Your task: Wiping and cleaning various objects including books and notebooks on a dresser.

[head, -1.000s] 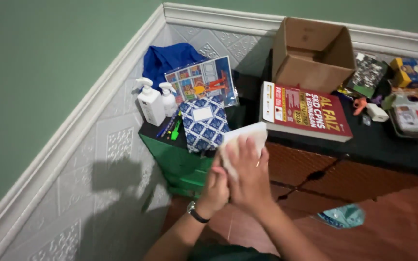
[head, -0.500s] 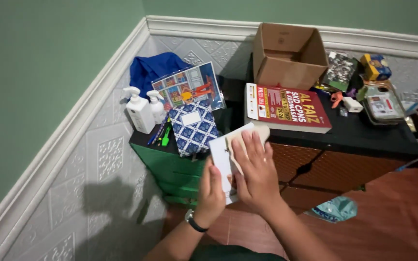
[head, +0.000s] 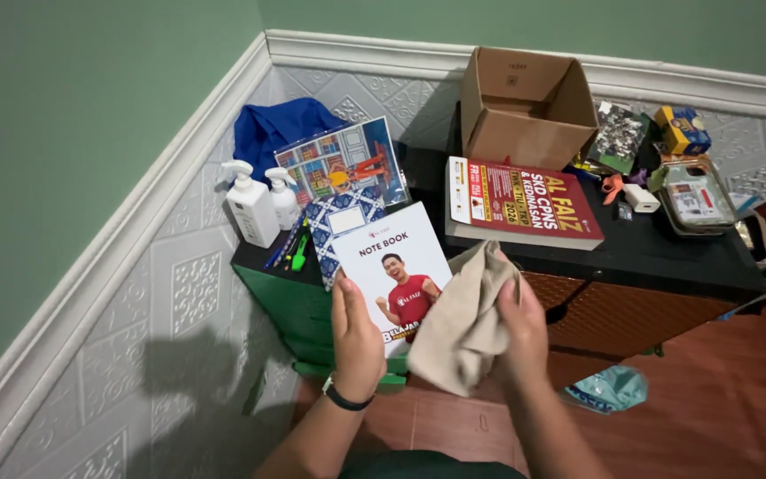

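Observation:
My left hand (head: 355,335) grips the lower left edge of a white notebook (head: 386,257) with a picture of a person in a red shirt on its cover, held up in front of me. My right hand (head: 518,326) is closed on a beige cloth (head: 460,324) that hangs down over the notebook's lower right corner. A dark band sits on my left wrist (head: 346,399). Both hands are just in front of a low black-topped cabinet (head: 667,257).
On the cabinet lie a thick red book (head: 520,202), an open cardboard box (head: 525,106), a clear container (head: 695,197) and small items. Left stand two white pump bottles (head: 259,204), a blue patterned book (head: 340,220), a colourful picture book (head: 343,164), blue fabric (head: 272,129) and a green drawer unit (head: 299,306).
The notebook has been turned so its printed cover faces me. My right hand has come off the cover and now holds the beige cloth at its right edge.

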